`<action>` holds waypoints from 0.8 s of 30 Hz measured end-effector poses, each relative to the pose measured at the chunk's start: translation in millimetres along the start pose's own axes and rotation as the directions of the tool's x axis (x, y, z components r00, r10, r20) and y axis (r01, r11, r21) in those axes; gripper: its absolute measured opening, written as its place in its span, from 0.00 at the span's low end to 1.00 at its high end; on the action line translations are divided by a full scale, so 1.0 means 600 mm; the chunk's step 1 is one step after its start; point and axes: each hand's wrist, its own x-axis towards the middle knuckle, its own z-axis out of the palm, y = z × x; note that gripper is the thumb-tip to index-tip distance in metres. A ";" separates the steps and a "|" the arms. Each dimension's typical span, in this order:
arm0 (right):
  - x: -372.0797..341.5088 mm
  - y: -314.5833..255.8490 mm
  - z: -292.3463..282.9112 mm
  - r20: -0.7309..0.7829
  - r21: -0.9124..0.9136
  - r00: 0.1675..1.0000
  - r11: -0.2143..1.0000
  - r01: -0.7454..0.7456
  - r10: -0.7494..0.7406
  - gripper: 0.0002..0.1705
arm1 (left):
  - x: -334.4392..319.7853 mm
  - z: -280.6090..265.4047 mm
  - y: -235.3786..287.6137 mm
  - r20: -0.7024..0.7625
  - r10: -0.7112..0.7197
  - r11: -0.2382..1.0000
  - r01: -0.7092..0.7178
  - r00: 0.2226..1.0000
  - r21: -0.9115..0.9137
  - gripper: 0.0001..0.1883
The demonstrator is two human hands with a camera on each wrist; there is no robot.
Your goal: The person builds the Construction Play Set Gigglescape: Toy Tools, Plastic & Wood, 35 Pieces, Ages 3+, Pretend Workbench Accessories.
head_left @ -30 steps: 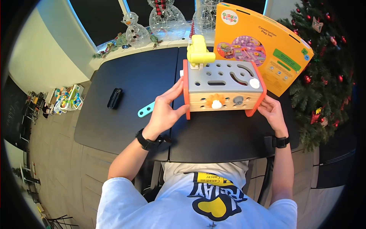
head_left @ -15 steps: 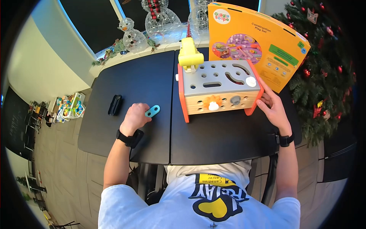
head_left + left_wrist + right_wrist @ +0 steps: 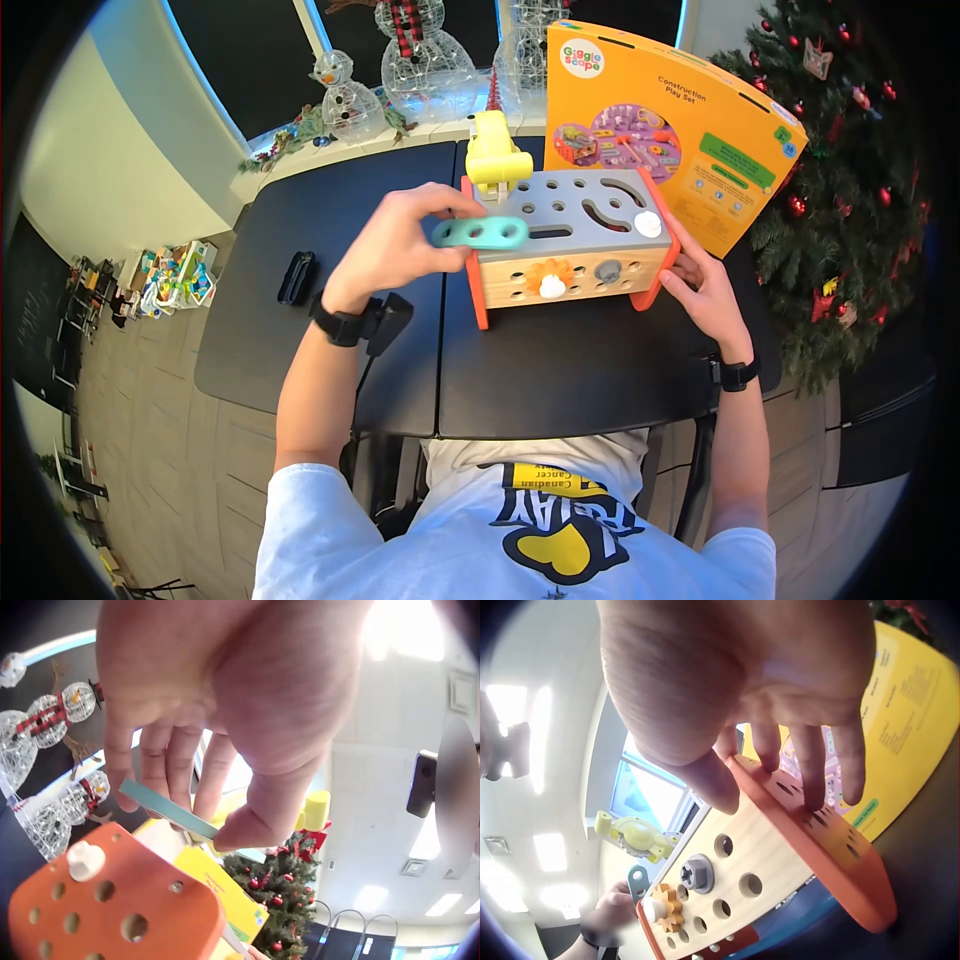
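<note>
My left hand (image 3: 398, 243) pinches a teal strip with holes (image 3: 482, 233) between thumb and fingers, holding it level over the left end of the toy workbench (image 3: 575, 274). In the left wrist view the strip (image 3: 169, 808) hangs above the orange end panel (image 3: 120, 900). My right hand (image 3: 708, 292) rests against the bench's right orange panel; the right wrist view shows its fingers (image 3: 808, 761) spread over that panel (image 3: 817, 855). A yellow toy piece (image 3: 496, 155) stands on the bench top. An orange gear (image 3: 549, 278) and a grey bolt head (image 3: 608, 271) sit on the front.
An orange-yellow box (image 3: 665, 125) stands behind the bench. A small black tray (image 3: 297, 278) lies on the black table (image 3: 250, 340) at the left. A decorated tree (image 3: 830, 200) is at the right, and wire snowmen (image 3: 430, 70) stand on the sill.
My left hand left the bench, took hold of the teal strip on the table, and lifted it rightward over the bench's left end. My right hand stayed at the right panel.
</note>
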 end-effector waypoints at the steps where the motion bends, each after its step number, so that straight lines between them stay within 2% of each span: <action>1: 0.000 0.000 0.000 -0.001 0.008 1.000 1.000 0.002 -0.002 0.43 | 0.009 0.008 0.000 0.033 0.004 0.999 -0.006 0.999 0.046 0.22; 4: -0.001 0.000 0.000 0.004 0.001 1.000 1.000 0.004 -0.004 0.44 | 0.028 0.016 0.017 0.067 -0.129 0.990 0.125 0.989 0.064 0.22; 7: -0.001 0.000 -0.002 0.006 -0.007 1.000 1.000 -0.017 0.017 0.44 | 0.024 0.019 0.003 0.045 -0.086 0.995 0.083 0.995 0.063 0.25; 10: -0.002 0.007 -0.003 -0.002 0.008 1.000 1.000 0.018 -0.018 0.44 | 0.006 0.008 -0.022 -0.097 0.018 1.000 -0.018 0.995 -0.001 0.25; 12: -0.002 0.004 -0.001 -0.010 -0.030 1.000 0.999 0.021 -0.021 0.42 | -0.018 -0.017 -0.039 -0.210 -0.147 0.989 0.144 0.967 -0.031 0.23; 13: -0.003 0.005 -0.001 -0.019 -0.046 1.000 0.999 0.019 -0.020 0.42 | -0.029 -0.030 -0.048 -0.265 -0.223 0.975 0.217 0.938 -0.053 0.23; 15: 0.000 0.008 0.002 -0.028 -0.066 0.999 0.998 0.024 -0.026 0.40 | -0.070 -0.072 -0.102 -0.380 -0.341 0.883 0.431 0.860 0.184 0.22; 17: 0.002 0.010 -0.001 -0.040 -0.110 0.999 0.994 0.020 -0.024 0.39 | -0.131 -0.125 -0.201 -0.452 -0.353 0.727 0.544 0.819 0.418 0.30; 19: 0.003 0.001 0.008 -0.056 -0.124 0.998 0.992 0.034 -0.041 0.38 | -0.201 -0.149 -0.254 -0.562 -0.528 0.449 0.771 0.637 0.452 0.40; 21: 0.005 -0.003 0.013 -0.058 -0.152 0.998 0.988 0.027 -0.036 0.37 | -0.247 -0.168 -0.274 -0.530 -0.716 0.239 0.872 0.455 0.426 0.48; 24: 0.010 -0.009 0.018 -0.040 -0.155 0.998 0.987 0.041 -0.048 0.37 | -0.293 -0.177 -0.295 -0.504 -0.756 0.244 0.894 0.419 0.376 0.43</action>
